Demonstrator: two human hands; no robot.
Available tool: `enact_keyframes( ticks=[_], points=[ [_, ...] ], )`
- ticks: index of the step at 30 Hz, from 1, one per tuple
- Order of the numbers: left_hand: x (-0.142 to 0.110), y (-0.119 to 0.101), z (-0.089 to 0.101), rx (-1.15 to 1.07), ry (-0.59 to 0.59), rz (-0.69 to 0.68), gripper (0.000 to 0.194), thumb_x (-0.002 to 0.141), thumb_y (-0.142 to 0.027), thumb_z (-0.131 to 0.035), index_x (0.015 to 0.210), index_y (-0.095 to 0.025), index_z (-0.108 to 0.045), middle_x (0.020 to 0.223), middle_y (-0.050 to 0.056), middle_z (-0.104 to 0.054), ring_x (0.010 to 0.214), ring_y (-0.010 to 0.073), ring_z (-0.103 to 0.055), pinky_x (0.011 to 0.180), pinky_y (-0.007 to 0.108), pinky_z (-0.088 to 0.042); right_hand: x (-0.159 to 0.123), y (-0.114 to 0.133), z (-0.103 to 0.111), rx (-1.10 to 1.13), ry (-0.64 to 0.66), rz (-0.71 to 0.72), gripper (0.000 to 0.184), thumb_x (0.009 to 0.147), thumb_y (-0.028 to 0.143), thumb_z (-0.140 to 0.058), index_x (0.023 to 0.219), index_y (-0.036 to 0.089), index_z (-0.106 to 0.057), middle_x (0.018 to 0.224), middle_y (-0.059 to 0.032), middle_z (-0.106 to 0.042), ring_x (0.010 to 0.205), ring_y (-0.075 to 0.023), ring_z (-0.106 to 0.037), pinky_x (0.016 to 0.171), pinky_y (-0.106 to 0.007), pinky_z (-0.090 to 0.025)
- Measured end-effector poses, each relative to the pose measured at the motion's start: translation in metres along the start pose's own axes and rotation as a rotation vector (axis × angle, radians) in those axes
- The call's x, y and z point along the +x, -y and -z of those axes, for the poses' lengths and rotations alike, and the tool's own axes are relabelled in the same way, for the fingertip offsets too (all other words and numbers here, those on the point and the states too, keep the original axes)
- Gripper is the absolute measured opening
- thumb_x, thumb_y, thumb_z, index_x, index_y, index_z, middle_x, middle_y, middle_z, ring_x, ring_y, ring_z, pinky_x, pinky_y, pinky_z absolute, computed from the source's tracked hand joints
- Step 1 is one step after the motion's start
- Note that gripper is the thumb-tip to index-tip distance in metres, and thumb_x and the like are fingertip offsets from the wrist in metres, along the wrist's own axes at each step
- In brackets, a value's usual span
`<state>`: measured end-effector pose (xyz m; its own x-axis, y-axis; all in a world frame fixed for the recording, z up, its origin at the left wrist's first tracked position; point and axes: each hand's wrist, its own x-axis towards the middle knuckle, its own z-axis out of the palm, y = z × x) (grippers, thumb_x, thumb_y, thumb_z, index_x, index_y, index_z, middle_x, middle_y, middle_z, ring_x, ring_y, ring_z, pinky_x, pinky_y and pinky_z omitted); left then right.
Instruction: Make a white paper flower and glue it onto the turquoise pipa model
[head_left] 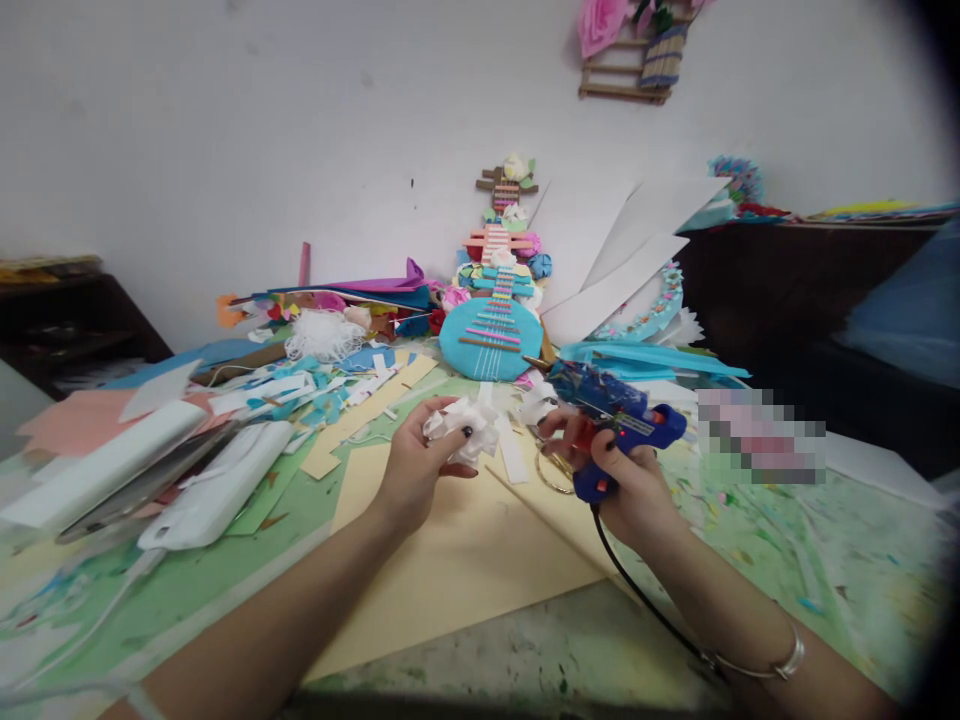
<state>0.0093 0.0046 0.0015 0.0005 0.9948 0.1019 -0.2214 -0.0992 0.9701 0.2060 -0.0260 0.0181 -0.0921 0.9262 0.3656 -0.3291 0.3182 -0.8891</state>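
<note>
A white paper flower [474, 425] is pinched in my left hand [420, 465], its ruffled petals showing past the thumb. My right hand [634, 490] is wrapped round the grip of a blue hot glue gun [615, 400]. The gun's nozzle points up and left, toward a blue craft lute [491, 340] propped against the wall. Between the two hands lie a second white paper flower [536, 400] and a white paper strip [513, 450]. Below them a cream paper sheet [442, 570] covers part of the table, with a thin stick [540, 515] on it.
A white power bank [217, 485] with a cable lies at left, among paper scraps [300, 385]. A black cord [645, 590] runs from the glue gun under my right forearm. White sheets [622, 270] lean at the back right. A gold ring-shaped band [551, 475] lies near my right fingers.
</note>
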Motion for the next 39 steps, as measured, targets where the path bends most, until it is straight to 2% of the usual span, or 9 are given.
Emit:
enact_keyframes(
  ticks=[2,4,7,10,18,27,39],
  points=[
    [-0.002,0.0,-0.001,-0.001,0.039,0.015,0.044,0.067,-0.025,-0.07,0.108,-0.018,-0.053,0.085,0.001,-0.059,0.062,0.0107,-0.058,0.044,0.021,-0.056,0.001,0.0,-0.002,0.009,-0.006,-0.015,0.03,0.076,0.05,-0.063,0.074,0.02,-0.06,0.111,-0.0102,-0.065,0.112,-0.026,-0.054,0.097,-0.043,-0.041],
    [-0.003,0.0,-0.002,0.007,0.085,0.016,0.043,0.068,-0.025,-0.07,0.107,-0.018,-0.053,0.084,0.001,-0.059,0.062,0.0108,-0.057,0.044,0.021,-0.056,0.001,-0.001,-0.002,0.048,0.036,-0.057,0.032,0.076,0.052,-0.063,0.074,0.02,-0.061,0.117,-0.0098,-0.063,0.121,-0.0261,-0.048,0.105,-0.044,-0.031],
    [-0.005,0.001,-0.003,0.027,0.118,-0.003,0.042,0.068,-0.025,-0.07,0.106,-0.019,-0.053,0.083,0.001,-0.059,0.063,0.0111,-0.057,0.044,0.021,-0.056,0.001,-0.005,-0.003,0.104,0.118,-0.134,0.036,0.074,0.056,-0.063,0.082,0.021,-0.064,0.124,-0.0106,-0.06,0.124,-0.0265,-0.046,0.107,-0.046,-0.027],
    [-0.005,0.002,-0.003,0.035,0.122,-0.014,0.042,0.069,-0.024,-0.069,0.107,-0.019,-0.053,0.086,0.002,-0.06,0.064,0.0114,-0.057,0.044,0.021,-0.056,0.0,-0.007,-0.005,0.113,0.136,-0.17,0.039,0.073,0.057,-0.064,0.088,0.021,-0.066,0.125,-0.011,-0.06,0.123,-0.0268,-0.047,0.108,-0.047,-0.027],
    [-0.004,0.004,-0.002,0.074,0.136,-0.024,0.044,0.069,-0.025,-0.068,0.109,-0.017,-0.051,0.087,0.004,-0.062,0.068,0.0144,-0.059,0.044,0.023,-0.056,-0.003,-0.016,-0.002,-0.028,0.061,-0.158,0.042,0.068,0.061,-0.065,0.076,0.019,-0.063,0.099,-0.0125,-0.068,0.106,-0.028,-0.057,0.102,-0.048,-0.031],
    [-0.003,0.006,-0.002,0.068,0.138,-0.035,0.04,0.069,-0.021,-0.068,0.105,-0.02,-0.052,0.085,0.001,-0.061,0.066,0.0134,-0.059,0.044,0.023,-0.057,-0.005,-0.023,0.004,-0.096,0.049,-0.192,0.043,0.066,0.058,-0.07,0.085,0.019,-0.067,0.084,-0.0073,-0.067,0.083,-0.0217,-0.059,0.081,-0.038,-0.044],
    [-0.003,0.005,-0.004,0.089,0.141,-0.034,0.036,0.069,-0.022,-0.067,0.101,-0.018,-0.051,0.083,0.002,-0.059,0.067,0.0133,-0.057,0.045,0.023,-0.057,-0.007,-0.028,0.008,-0.136,0.109,-0.197,0.038,0.072,0.054,-0.067,0.088,0.02,-0.066,0.088,-0.0077,-0.066,0.088,-0.0213,-0.059,0.074,-0.032,-0.045]
  ],
)
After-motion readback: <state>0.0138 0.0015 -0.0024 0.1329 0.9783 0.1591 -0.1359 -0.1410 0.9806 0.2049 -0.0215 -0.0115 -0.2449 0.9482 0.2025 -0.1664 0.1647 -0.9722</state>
